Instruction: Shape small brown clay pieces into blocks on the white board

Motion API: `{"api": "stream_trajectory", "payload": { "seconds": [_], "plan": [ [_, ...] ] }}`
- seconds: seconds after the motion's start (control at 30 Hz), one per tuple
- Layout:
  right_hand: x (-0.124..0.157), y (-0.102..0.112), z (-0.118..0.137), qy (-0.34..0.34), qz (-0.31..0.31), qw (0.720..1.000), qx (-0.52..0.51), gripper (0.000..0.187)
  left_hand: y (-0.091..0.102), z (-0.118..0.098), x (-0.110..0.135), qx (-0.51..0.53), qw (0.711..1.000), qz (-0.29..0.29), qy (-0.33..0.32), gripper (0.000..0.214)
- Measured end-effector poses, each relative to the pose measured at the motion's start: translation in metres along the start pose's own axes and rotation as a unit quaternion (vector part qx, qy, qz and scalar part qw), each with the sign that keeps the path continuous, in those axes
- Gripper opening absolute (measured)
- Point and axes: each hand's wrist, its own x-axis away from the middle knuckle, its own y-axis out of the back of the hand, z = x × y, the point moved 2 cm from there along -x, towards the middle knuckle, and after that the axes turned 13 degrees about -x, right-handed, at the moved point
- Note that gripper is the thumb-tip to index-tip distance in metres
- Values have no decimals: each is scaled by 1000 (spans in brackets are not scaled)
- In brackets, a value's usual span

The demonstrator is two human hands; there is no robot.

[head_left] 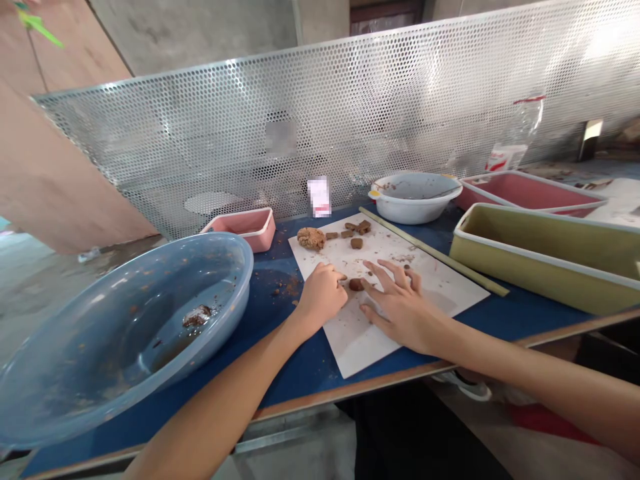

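Note:
A small brown lump of clay [357,285] lies on a white sheet of paper [360,340] between my hands. My right hand [403,303] has its fingers spread, the index fingertip at the lump's right side. On the other side, my left hand [323,293] is closed, fingers curled, index fingertip close to the lump; whether anything is inside it is hidden. Farther back on the paper sit a larger rough lump of clay [311,238], a short clay block [357,244] and several small clay pieces [363,228]. Crumbs are scattered around them.
At left stands a big blue basin [220,267] with murky water and a wet lump. Behind are a small pink tub [260,233] and a white basin [413,210]. A flat stick [435,253] crosses the paper's right side, near a green trough [540,263] and a pink trough [540,190].

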Motion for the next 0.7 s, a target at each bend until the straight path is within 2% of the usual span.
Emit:
{"api": "stream_trajectory", "payload": {
  "seconds": [0.2, 0.53, 0.7],
  "plan": [
    [-5, 7, 3, 11, 1, 1000, 2, 49, -4, 6, -3, 12, 1000, -6, 13, 48],
    [-13, 1, 2, 45, 24, 999, -9, 50, -8, 19, -9, 15, 998, -52, 34, 50],
    [-15, 5, 2, 24, 21, 999, 3, 50, -9, 24, -11, 29, 997, -53, 47, 48]
  ]
}}
